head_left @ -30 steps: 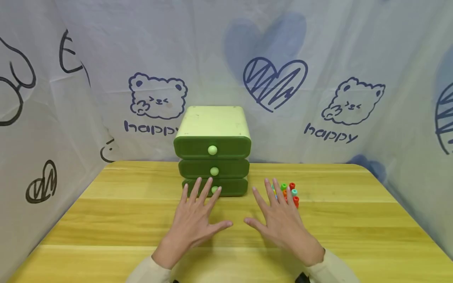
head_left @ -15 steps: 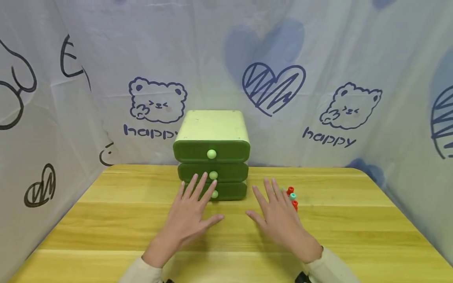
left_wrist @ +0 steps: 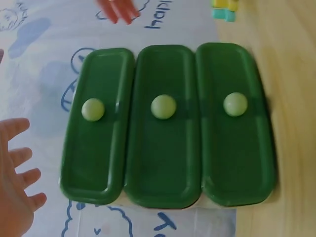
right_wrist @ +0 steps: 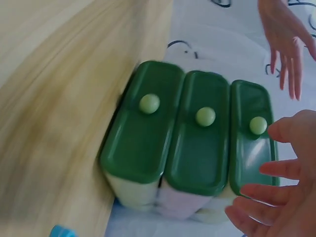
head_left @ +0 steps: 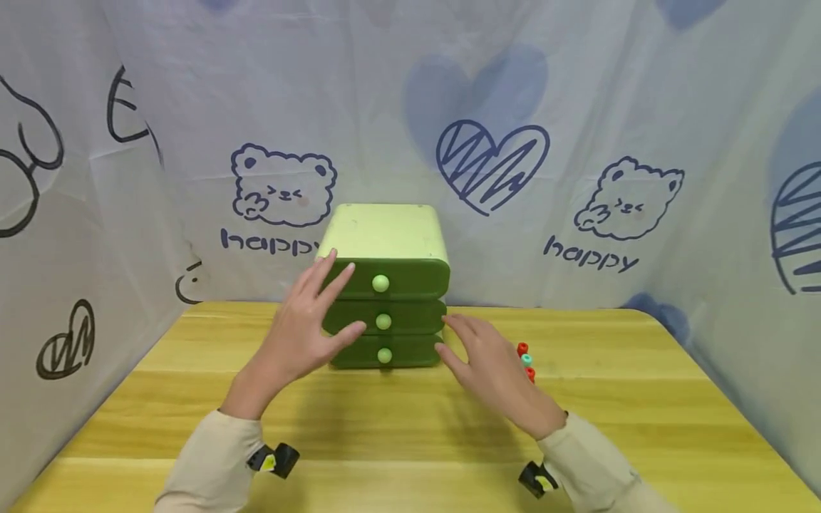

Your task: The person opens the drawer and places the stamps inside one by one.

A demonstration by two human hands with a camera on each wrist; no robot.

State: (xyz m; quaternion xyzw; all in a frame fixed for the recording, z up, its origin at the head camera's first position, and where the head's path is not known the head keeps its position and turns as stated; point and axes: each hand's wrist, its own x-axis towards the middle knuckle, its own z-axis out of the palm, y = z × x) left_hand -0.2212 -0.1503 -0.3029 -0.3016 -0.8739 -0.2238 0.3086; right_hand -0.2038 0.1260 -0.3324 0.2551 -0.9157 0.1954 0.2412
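Drawer cabinet (head_left: 385,231) within reach of two bare hands: from where I stand, the left hand (head_left: 291,335) has its fingers spread and lightly relaxed, held up before the cabinet's left front edge, with its thumb pointing inward. Facing it, the right hand (head_left: 494,363) has its fingers loosely extended and a little bent, just beside the lower right edge. The wrist views show a gap between each hand and the cabinet. Pale green on top, the cabinet stands upright toward the back of a wooden table (head_left: 398,434), left of the table's middle. Its three dark green drawer fronts are stacked one above another: a top drawer (head_left: 417,279), a middle drawer (head_left: 417,317) and a bottom drawer (head_left: 417,351), each with a round, light green knob (head_left: 380,283) at its centre. Just beyond the right hand, partly hidden by it, lie small beads (head_left: 527,360), red and teal. Cream sleeves (head_left: 214,456) cover both forearms, with black straps (head_left: 274,461) near the wrists. Behind everything hangs a pale cloth (head_left: 378,92) printed with hearts, bear faces and the word "happy".
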